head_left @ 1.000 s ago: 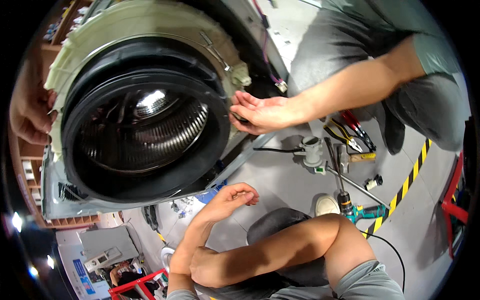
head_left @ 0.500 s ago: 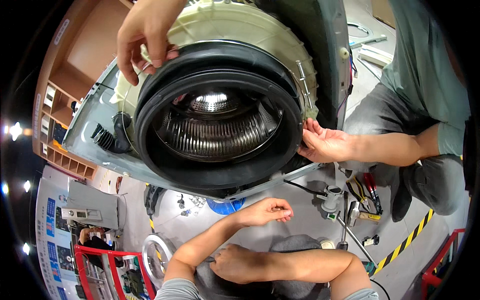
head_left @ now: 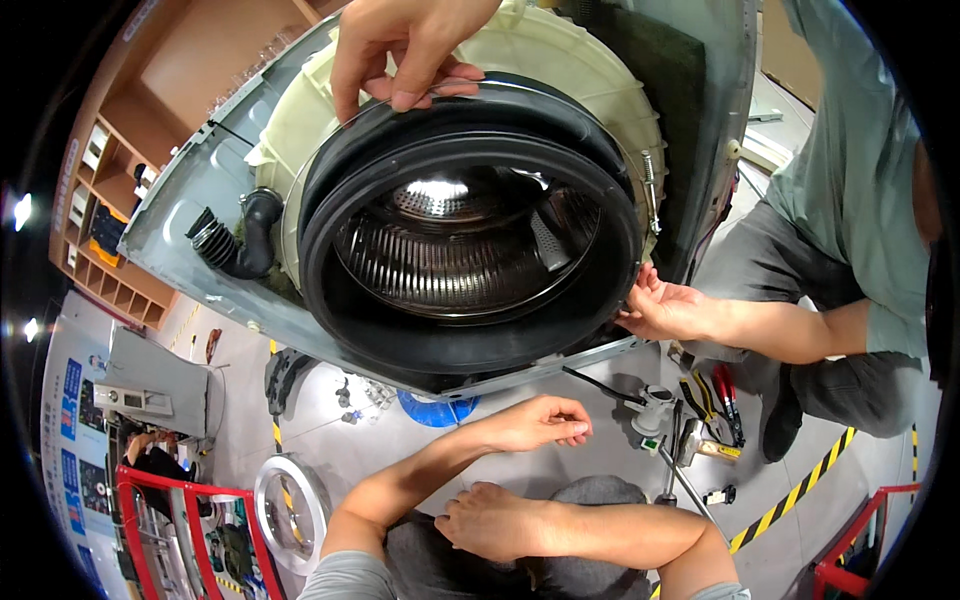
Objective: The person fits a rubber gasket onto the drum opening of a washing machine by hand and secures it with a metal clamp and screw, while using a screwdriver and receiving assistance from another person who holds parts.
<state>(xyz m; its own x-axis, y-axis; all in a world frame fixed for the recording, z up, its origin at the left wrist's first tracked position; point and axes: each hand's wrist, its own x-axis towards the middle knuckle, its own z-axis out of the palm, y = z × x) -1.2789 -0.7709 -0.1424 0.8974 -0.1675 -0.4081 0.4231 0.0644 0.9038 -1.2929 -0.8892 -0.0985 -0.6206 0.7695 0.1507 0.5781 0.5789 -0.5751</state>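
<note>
My left hand (head_left: pixel 540 422) hovers in front of the washing machine, fingers loosely curled and pressed together, with nothing visible in them. Lower down, my right hand (head_left: pixel 488 520) rests on my leg, its fingers slightly bent and holding nothing. Before me is the front-load drum (head_left: pixel 440 265) inside a black rubber door gasket (head_left: pixel 470 350). A thin wire clamp with a spring (head_left: pixel 651 190) runs round the gasket against the cream tub (head_left: pixel 590 75). Another person's hand (head_left: pixel 410 60) pinches the wire at the gasket's top; their other hand (head_left: pixel 662 305) touches its lower right edge.
A black hose (head_left: pixel 262 235) lies at the left inside the grey cabinet (head_left: pixel 170 235). On the floor are a drain pump (head_left: pixel 655 410), pliers (head_left: pixel 705 400), a round door ring (head_left: pixel 312 500) and a blue disc (head_left: pixel 438 410). The other person crouches at the right.
The other person's upper hand has moved right along the wire to the gasket's top. My view has shifted slightly. My hands stay nearly in place.
</note>
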